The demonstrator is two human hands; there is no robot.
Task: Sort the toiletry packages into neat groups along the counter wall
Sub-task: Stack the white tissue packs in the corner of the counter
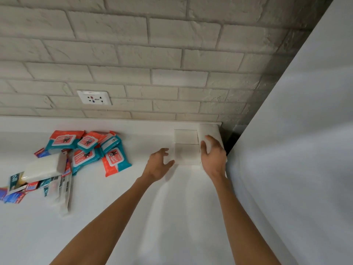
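Three plain white tissue packs lie by the counter's back right corner: two (186, 146) in a line out from the wall, a third (209, 131) to their right. My right hand (213, 155) rests against that third pack, fingers loosely bent round its near end. Just left of the nearer white pack hovers my left hand (159, 162), fingers spread and holding nothing. At the left lies a loose heap of red-and-teal wet-wipe packs (89, 148). A large white tissue pack (43, 167) sits on flat sachets and small boxes (57, 186) at the far left.
The white counter (172, 217) runs back to a white brick wall with a power socket (94, 97). A tall white panel (305, 150) closes off the right side, right beside my right hand.
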